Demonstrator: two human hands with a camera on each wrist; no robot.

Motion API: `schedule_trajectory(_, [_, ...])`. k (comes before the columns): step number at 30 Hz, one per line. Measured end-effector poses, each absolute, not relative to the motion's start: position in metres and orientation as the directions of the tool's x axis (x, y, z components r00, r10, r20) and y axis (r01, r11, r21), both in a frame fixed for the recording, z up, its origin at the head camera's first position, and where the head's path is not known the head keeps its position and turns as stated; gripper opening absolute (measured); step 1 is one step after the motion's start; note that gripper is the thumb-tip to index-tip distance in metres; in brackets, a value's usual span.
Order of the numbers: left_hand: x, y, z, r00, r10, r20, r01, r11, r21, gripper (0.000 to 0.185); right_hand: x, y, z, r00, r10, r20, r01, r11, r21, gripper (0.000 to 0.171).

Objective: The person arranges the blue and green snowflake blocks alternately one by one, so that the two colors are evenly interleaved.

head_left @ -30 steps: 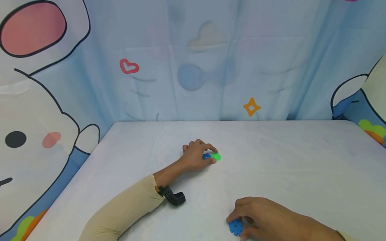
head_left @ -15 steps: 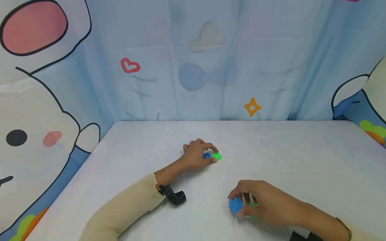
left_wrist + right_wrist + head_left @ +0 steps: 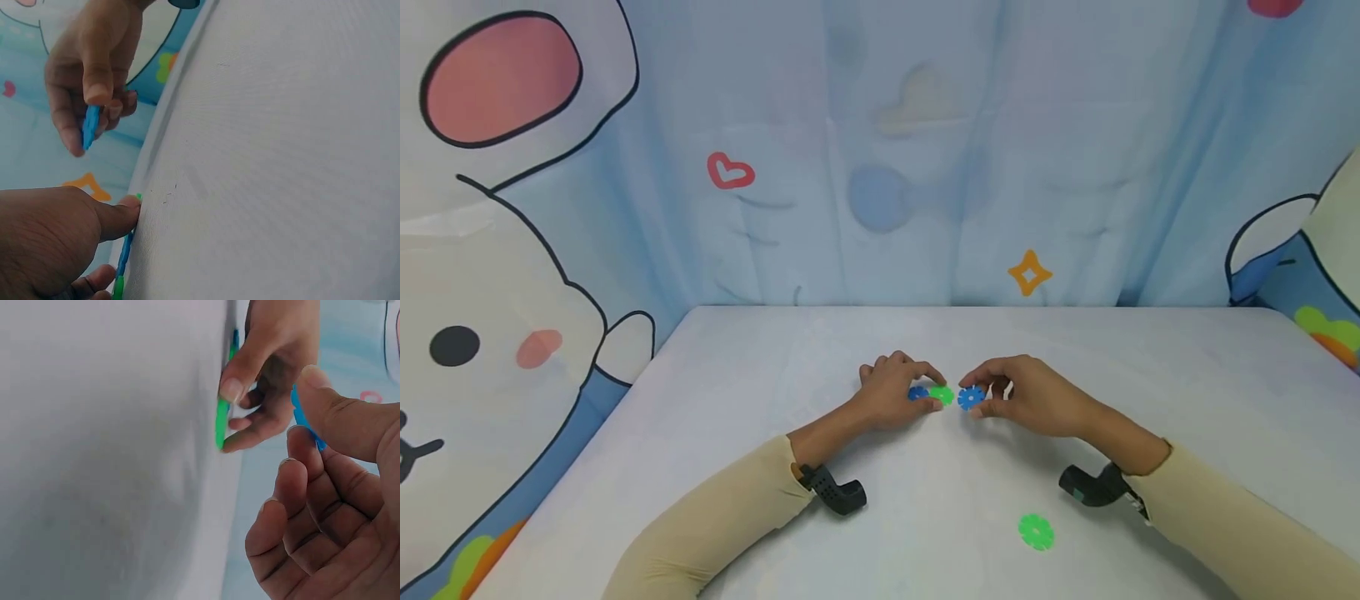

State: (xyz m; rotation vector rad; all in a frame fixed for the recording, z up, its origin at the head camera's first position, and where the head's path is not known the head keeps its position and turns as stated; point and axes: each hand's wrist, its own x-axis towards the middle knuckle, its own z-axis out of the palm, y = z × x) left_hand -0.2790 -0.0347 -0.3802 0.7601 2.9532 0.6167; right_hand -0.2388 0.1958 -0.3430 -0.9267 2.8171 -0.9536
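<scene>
My left hand [image 3: 891, 392] rests far out on the table and pinches the green notched disc [image 3: 942, 395] at the right end of a joined row. A blue notched disc [image 3: 917, 392] adjoins it under the palm. Seen edge-on in the left wrist view, the row continues past the blue disc to another green disc [image 3: 118, 287]; the rest is hidden. My right hand [image 3: 1048, 396] pinches a separate blue disc [image 3: 971, 397] between thumb and index finger. It is held just right of the row's green end, with a small gap between them in the head view.
A loose green disc [image 3: 1036, 532] lies on the white-covered table [image 3: 1150, 358], nearer to me, below the right forearm. Behind the table's far edge hangs a blue cartoon curtain [image 3: 1075, 167]. Black wrist cameras [image 3: 842, 496] sit on both forearms.
My right hand has carried its blue disc from the near edge forward to beside the left hand, uncovering the loose green disc. The left hand keeps its place and hold.
</scene>
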Motion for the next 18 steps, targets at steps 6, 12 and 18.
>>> schedule_trajectory(6, [-0.278, -0.035, -0.380, -0.879, 0.471, 0.069, 0.459, 0.800, 0.386, 0.031, -0.263, 0.194, -0.352, -0.840, -0.526, 0.134, -0.496, 0.644, -0.583, 0.032])
schedule_trajectory(12, [-0.276, -0.035, -0.379, -0.879, 0.472, 0.067, 0.460, 0.803, 0.378, 0.031, -0.273, 0.195, -0.359, -0.866, -0.493, 0.084, -0.438, 0.668, -0.601, 0.033])
schedule_trajectory(18, [-0.277, -0.036, -0.379, -0.879, 0.471, 0.068, 0.460, 0.805, 0.373, 0.032, -0.278, 0.199, -0.363, -0.869, -0.491, 0.060, -0.429, 0.687, -0.586, 0.039])
